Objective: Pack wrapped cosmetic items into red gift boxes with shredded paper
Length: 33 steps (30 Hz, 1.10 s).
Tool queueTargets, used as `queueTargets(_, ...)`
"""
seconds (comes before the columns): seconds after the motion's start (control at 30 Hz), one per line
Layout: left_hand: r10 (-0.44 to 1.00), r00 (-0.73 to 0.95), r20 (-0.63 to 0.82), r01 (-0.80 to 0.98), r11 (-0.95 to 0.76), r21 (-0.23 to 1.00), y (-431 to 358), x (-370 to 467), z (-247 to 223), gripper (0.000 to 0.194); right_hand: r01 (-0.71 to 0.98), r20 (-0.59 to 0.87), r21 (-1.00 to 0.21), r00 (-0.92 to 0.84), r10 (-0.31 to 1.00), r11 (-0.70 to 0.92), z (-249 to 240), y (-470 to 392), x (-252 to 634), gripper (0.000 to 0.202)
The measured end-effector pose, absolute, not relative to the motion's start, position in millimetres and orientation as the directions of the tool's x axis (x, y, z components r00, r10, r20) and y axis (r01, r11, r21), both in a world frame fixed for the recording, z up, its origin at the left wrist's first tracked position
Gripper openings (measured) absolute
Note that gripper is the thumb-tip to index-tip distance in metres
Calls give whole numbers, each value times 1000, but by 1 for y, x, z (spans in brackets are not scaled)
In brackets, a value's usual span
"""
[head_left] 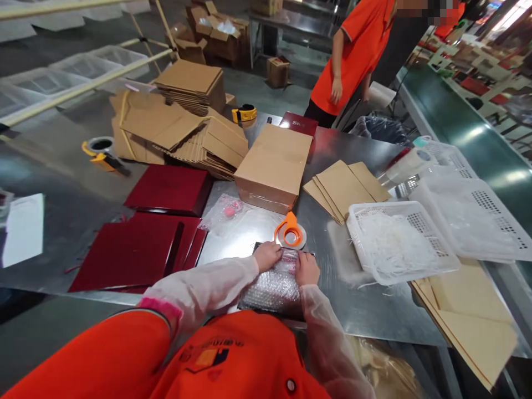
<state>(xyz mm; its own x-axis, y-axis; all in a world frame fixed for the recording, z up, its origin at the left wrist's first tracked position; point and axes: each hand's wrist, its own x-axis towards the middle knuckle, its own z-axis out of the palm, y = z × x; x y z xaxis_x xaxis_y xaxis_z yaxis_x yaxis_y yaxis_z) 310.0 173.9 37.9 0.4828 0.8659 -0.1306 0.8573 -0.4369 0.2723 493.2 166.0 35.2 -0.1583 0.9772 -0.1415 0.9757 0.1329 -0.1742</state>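
Note:
Near the front edge of the metal table lies a sheet of bubble wrap [272, 289], over what looks like a dark box or tray. My left hand [268, 256] presses on its far left corner with bent fingers. On its right side, my right hand [307, 270] grips the wrap with curled fingers. Between the hands, something pinkish shows through the plastic. Just beyond my fingers rests an orange tape dispenser [291, 231] with a roll of tape. A clear plastic bag with a pink item [230, 210] lies to the left.
Dark red boxes [168, 188] lie at left, with stacked flat cardboard [187, 77] behind. A closed carton [274, 158] stands ahead. To the right are brown cardboard sheets [344, 188] and a white basket [376, 277] of shredded filler. A co-worker in orange [353, 61] stands across the table.

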Motion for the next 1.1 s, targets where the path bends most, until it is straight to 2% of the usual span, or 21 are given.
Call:
queueTargets(0.13,861,450,-238,888,-401,225,170,317,38,29,955,-166,-115,-289,943,273,43,171,500,36)
queueTargets(0.3,842,453,-292,888,-400,225,166,319,42,32,912,-270,-235,-393,879,336,43,168,503,38)
queueTargets(0.37,840,467,-278,881,-415,227,164,318,45,30,917,-309,-241,-382,871,317,43,168,500,37)
queueTargets(0.47,836,490,-248,863,-424,277,162,319,49,35,941,-372,-210,-329,868,266,45,172,493,37)
queueTargets(0.6,810,471,-350,869,-358,341,165,327,52,60,934,-405,-211,-352,844,288,52,181,487,36)
queueTargets(0.7,799,473,-371,858,-324,398,173,325,54,53,928,-419,-206,-372,829,312,53,184,493,36)
queueTargets(0.77,851,451,-270,835,-295,464,175,313,58,43,930,-376,-208,-361,853,302,54,185,505,37)
queueTargets(0.87,924,369,-100,789,-255,559,166,284,72,37,912,-196,-271,-364,911,307,66,180,529,37)
queueTargets(0.97,947,318,-52,752,-218,622,162,264,87,29,902,-46,-341,-298,954,265,94,168,552,36)
queueTargets(1.1,892,444,78,639,-377,671,202,309,93,25,913,106,-392,-78,991,114,122,167,595,34)
